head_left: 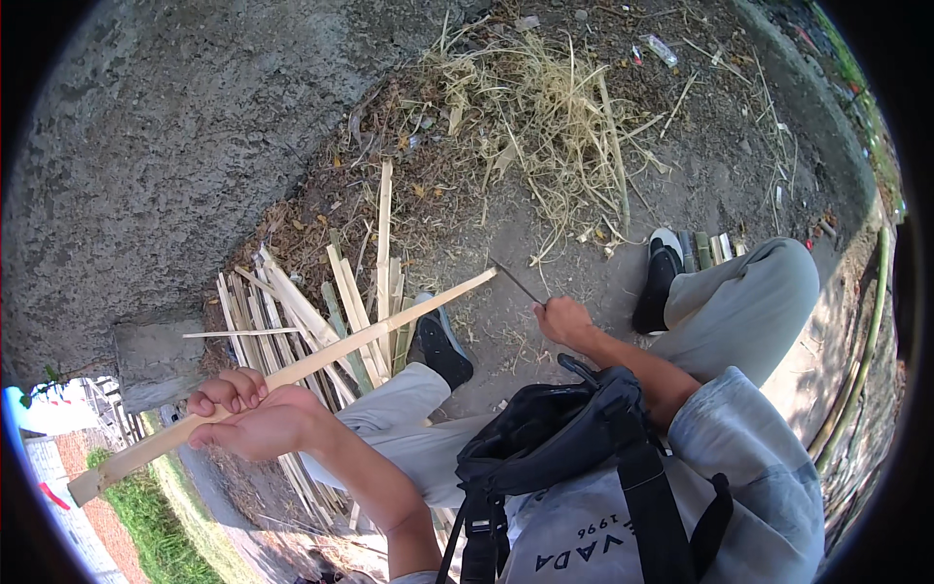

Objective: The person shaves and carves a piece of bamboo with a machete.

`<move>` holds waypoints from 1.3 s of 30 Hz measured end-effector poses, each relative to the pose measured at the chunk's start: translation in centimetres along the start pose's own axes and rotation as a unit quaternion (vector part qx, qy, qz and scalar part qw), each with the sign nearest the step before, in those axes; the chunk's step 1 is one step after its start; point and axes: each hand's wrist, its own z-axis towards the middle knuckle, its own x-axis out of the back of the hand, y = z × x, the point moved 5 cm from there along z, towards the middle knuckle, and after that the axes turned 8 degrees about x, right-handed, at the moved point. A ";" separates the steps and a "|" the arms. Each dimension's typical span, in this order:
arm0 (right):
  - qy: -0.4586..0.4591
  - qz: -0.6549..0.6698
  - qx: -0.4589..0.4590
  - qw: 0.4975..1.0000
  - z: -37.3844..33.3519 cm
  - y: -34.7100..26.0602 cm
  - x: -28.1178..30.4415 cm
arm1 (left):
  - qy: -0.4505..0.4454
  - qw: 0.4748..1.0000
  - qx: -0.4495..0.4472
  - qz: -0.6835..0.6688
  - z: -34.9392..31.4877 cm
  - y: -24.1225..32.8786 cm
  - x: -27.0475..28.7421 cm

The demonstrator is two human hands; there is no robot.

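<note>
A long, pale strip of split bamboo slants across the view, from the lower left up to the middle. My left hand is wrapped round it nearer its lower left end. My right hand is closed on the handle of a dark, thin-bladed knife; the handle itself is mostly hidden by the fingers. The knife's blade crosses close to the strip's far end, and I cannot tell whether it touches. Both forearms reach out over my bent legs.
Several split bamboo strips lie piled beside my left shoe. A tangle of pale shavings covers the ground ahead. A rough concrete wall rises at left. More short bamboo pieces lie by my right shoe. A black bag hangs at my chest.
</note>
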 end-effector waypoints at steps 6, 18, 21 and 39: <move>-0.012 0.061 0.079 0.995 -2.4 -8.4 3.1 | -0.099 0.994 0.027 -0.049 -0.2 -0.2 -1.3; -0.009 0.158 0.160 0.974 -3.4 -12.2 4.0 | -0.095 0.993 0.030 -0.057 0.3 -0.5 -0.5; -0.003 0.187 0.119 0.975 -2.4 -7.9 1.2 | -0.092 0.994 0.019 -0.056 0.3 -0.1 -0.4; 0.014 0.089 0.001 0.996 -0.4 -3.4 -0.5 | -0.140 0.987 0.018 -0.080 -2.2 -0.1 -1.6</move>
